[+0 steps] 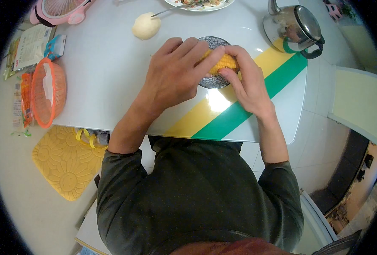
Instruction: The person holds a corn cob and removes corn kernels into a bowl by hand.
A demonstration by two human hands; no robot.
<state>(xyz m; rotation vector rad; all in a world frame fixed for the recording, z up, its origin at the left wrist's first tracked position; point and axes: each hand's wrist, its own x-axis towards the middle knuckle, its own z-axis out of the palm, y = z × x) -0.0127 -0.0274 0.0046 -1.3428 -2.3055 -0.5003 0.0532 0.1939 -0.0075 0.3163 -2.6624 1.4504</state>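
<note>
Both hands are on it now! The piece of corn on the cob (223,64), plump, bright yellow, its kernels packed in tight rows, is right over the round dark-and-white patterned bowl (216,83); whether it touches that bowl, I can't tell. The left hand (171,70) comes over from the bowl's left, thumb laid along the kernels, its other fingertips out of sight. The right hand (248,80) closes on the cob from the bowl's right, thumb and forefinger pinching its end: a two-handed grip, firmly on the corn.

Now the room around it! Left of the bowl, glossy white tabletop (107,63) spreads wide. Beyond the bowl and to its left sits a pale rounded bun (146,26); straight beyond, a white plate of food (203,8). Right of the bowl and farther off, a shiny metal kettle (296,27) crowds the right edge. On the bowl's near side, the front edge passes beneath both forearms.
</note>
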